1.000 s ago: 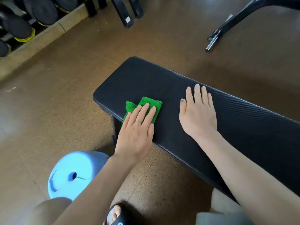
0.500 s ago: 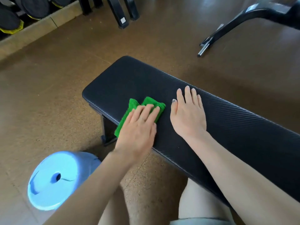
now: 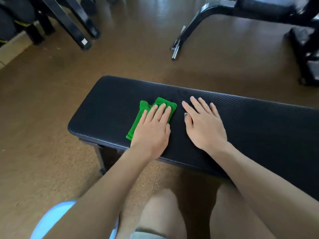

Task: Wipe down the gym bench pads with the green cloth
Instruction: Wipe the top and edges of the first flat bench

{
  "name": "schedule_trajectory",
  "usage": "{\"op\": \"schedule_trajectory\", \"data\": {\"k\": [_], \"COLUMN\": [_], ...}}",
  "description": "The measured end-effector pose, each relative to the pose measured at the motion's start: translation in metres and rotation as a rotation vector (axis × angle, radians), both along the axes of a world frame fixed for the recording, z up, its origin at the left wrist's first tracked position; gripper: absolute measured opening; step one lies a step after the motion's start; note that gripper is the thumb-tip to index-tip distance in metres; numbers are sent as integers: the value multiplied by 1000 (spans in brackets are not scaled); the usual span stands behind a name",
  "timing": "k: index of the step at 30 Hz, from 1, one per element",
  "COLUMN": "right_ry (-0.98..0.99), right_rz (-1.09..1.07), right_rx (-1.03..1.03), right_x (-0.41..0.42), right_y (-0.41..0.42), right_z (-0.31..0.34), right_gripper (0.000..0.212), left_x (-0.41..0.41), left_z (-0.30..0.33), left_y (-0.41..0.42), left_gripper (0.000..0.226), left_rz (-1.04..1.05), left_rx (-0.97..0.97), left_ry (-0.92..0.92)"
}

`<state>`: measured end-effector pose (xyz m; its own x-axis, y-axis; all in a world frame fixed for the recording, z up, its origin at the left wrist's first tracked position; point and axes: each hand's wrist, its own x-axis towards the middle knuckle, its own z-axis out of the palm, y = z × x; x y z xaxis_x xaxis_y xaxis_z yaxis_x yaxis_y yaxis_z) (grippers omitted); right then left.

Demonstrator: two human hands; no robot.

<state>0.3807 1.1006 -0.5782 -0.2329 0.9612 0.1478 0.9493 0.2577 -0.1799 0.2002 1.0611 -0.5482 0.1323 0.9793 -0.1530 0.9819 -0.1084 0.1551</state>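
Observation:
A black ribbed bench pad (image 3: 259, 121) runs from the middle of the view to the right edge. On its left part lies the folded green cloth (image 3: 143, 114). My left hand (image 3: 153, 131) presses flat on the cloth with straight fingers and covers its right half. My right hand (image 3: 203, 125) lies flat on the bare pad just right of the cloth, fingers spread, holding nothing.
Brown floor surrounds the bench. A black rack's legs (image 3: 76, 28) stand at the back left. Another machine's black frame (image 3: 215, 12) with a chrome peg (image 3: 175, 53) is at the back right. A light blue round object (image 3: 50, 219) sits by my knees (image 3: 165, 211) at bottom left.
My left hand has slid the cloth from the pad's near edge toward its middle. My right hand stays flat beside it. The view has tilted up, showing more of the room.

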Motion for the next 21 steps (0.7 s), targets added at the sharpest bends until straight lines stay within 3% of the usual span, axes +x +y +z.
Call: {"op": "schedule_trajectory", "data": {"k": [4, 12, 21], "right_ry": [34, 131, 122], "right_rz": [-14, -75, -109], "right_rx": [24, 32, 22], "right_x": [0, -5, -4], "right_y": [-1, -1, -6], "right_z": [1, 2, 3], "right_gripper": [53, 49, 47], "left_x": [2, 1, -7], "left_z": [5, -4, 0], "left_y": [-50, 22, -26], "left_gripper": [67, 55, 56], "left_rz": [-148, -181, -257], "left_rx": [-17, 47, 17], "left_ry": [86, -7, 1]}}
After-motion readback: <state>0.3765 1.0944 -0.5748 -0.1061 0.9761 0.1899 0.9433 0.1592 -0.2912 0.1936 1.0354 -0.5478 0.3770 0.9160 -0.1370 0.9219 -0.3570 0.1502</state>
